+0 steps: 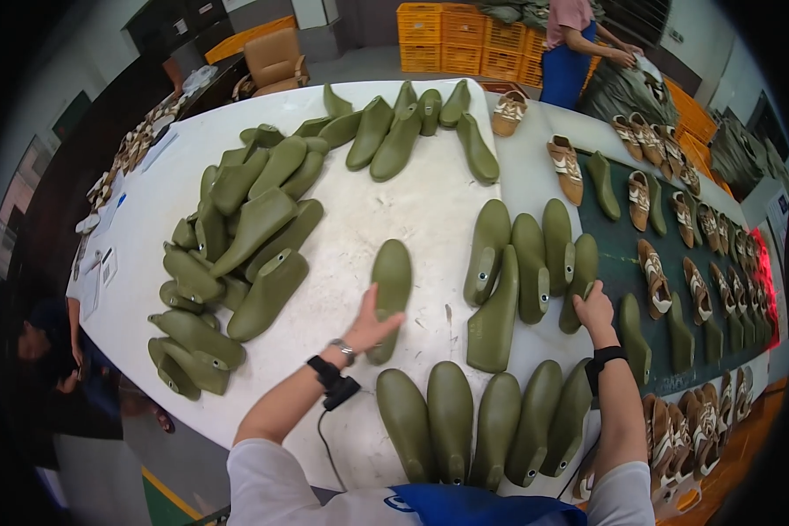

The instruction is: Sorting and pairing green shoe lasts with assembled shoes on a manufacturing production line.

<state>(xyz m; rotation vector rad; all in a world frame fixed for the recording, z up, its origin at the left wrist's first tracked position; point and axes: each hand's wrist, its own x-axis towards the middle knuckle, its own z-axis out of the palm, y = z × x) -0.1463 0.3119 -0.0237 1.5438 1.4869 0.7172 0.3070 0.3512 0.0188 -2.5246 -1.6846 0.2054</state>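
A green shoe last [392, 267] lies sole side up near the middle of the white table, and my left hand [370, 326] is closed across its narrower lower part. My right hand [594, 313] grips another green last [580, 273] by its near end, at the right of a small group. Beside it stand more lasts, among them one [529, 263] with a round metal-rimmed hole and one [494, 320] lying on its side. Nearest my body, several lasts [451, 416] form a row with their toes pointing away.
Many lasts [263, 219] are heaped at the left. On the right, a dark green conveyor belt [627, 254] carries lasts and brown-and-white shoes [653, 276]. Across the belt another person [570, 53] handles a grey-green sack [631, 92]. Orange crates [460, 39] stand behind.
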